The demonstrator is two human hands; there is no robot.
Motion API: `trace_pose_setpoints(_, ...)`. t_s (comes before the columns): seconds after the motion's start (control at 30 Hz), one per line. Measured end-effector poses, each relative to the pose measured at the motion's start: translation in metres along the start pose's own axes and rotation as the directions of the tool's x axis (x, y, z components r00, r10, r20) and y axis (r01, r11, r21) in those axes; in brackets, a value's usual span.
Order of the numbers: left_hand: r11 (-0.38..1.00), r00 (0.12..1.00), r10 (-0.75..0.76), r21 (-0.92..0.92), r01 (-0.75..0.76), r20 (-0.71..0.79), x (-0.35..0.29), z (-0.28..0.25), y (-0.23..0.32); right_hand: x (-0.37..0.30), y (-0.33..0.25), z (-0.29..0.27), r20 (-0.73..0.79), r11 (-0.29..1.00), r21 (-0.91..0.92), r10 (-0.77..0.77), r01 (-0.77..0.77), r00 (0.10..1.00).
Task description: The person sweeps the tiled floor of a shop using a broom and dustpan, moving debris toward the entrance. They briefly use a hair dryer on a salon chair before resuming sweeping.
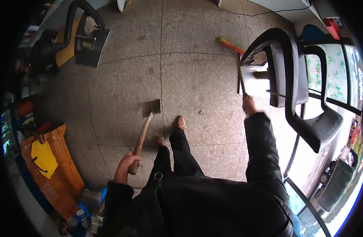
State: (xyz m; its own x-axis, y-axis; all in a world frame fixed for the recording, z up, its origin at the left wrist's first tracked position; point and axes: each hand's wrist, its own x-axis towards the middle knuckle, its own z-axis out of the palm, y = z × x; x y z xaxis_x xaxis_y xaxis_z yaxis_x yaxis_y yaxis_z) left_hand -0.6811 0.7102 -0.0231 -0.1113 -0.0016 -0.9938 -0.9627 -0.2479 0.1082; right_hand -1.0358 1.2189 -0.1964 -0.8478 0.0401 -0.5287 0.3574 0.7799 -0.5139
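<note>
My left hand is closed around the thick wooden handle of a shovel. Its flat, squarish dark metal blade is low over the floor, ahead of my left foot; I cannot tell whether it touches. Over on the right, my right hand grips the stick of a broom, and that hand is slightly blurred. The broom's red and yellow head reaches out across the floor beside a black armchair, which hides part of it.
Speckled floor tiles stretch ahead of my feet. Another black chair stands at the far left. An orange-brown wooden piece of furniture with a yellow cloth is at the near left. A black cable hangs at the far right.
</note>
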Motion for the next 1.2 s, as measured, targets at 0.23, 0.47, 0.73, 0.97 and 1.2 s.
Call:
trace_pose_setpoints(0.23, 0.998, 0.997, 0.060, 0.027, -0.062, 0.056, 0.009, -0.015, -0.011, -0.316, 0.080, -0.005, 0.248, 0.926, -0.180, 0.368, -0.331, 0.896)
trace_pose_setpoints(0.47, 0.993, 0.993, 0.085, 0.080, -0.091, 0.076, 0.011, -0.035, -0.051, -0.431, 0.036, -0.018, 0.300, 0.889, -0.184, 0.457, -0.420, 0.837)
trace_pose_setpoints(0.73, 0.983, 0.984, 0.173, -0.060, -0.171, 0.046, -0.014, -0.043, -0.113, -0.364, 0.025, 0.088, 0.254, 0.896, -0.444, 0.091, 0.033, 0.963)
trace_pose_setpoints(0.97, 0.988, 0.986, 0.152, -0.054, -0.148, 0.075, -0.043, -0.063, -0.159, -0.498, 0.161, 0.058, 0.244, 0.920, -0.391, 0.081, 0.022, 0.967)
trace_pose_setpoints(1.2, 0.988, 0.995, 0.098, -0.119, -0.098, -0.004, -0.054, -0.044, -0.183, -0.556, 0.170, 0.013, 0.270, 0.922, -0.379, 0.029, 0.078, 0.962)
